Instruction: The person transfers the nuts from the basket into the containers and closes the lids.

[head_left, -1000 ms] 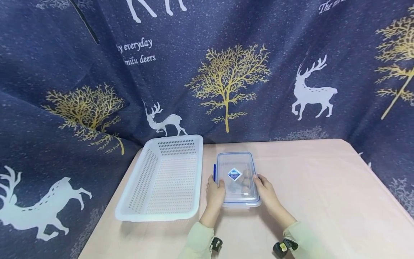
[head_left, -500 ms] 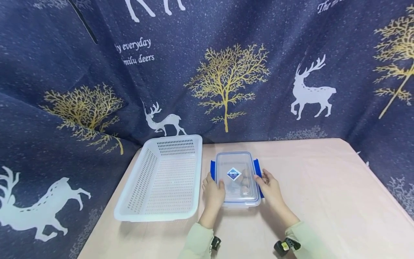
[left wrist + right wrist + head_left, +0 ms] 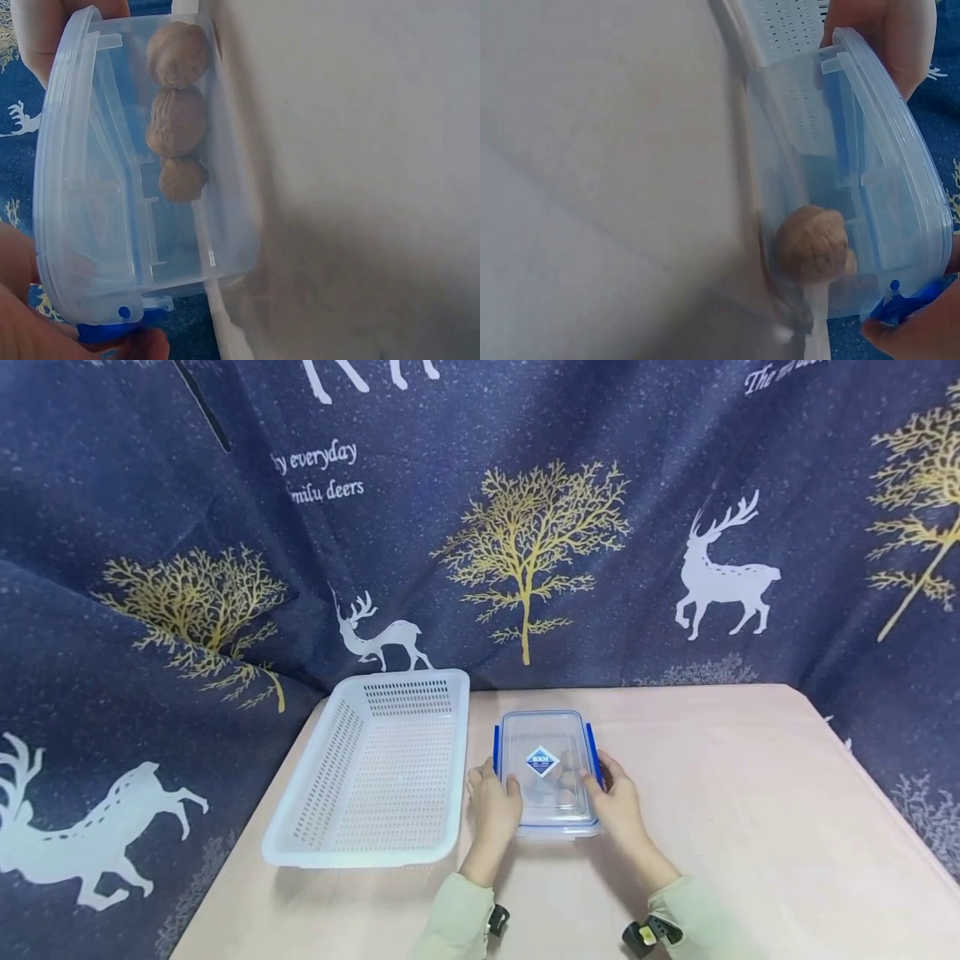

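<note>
A clear plastic food container (image 3: 540, 789) with a blue-edged lid and a diamond label lies on the table between both hands. Along its two long sides run blue latches (image 3: 497, 747). My left hand (image 3: 495, 810) grips the left side, thumb over the lid's edge; in the left wrist view its fingers (image 3: 146, 346) are at a blue latch. On the opposite side my right hand (image 3: 621, 802) grips with its thumb on the lid's edge and fingers at the right latch. Inside, walnuts (image 3: 178, 120) sit in a row, seen through the wall.
A white perforated plastic basket (image 3: 450, 810) stands to the left of the container, close to the left hand. Pale pink cloth covers the table (image 3: 750, 793). Behind hangs a dark blue curtain (image 3: 645, 443) printed with deer and trees.
The right latch, out of sight at first, swung out into view; now both latches look narrower and nearer the lid's sides. My right hand came off the side a little, then moved back in.
</note>
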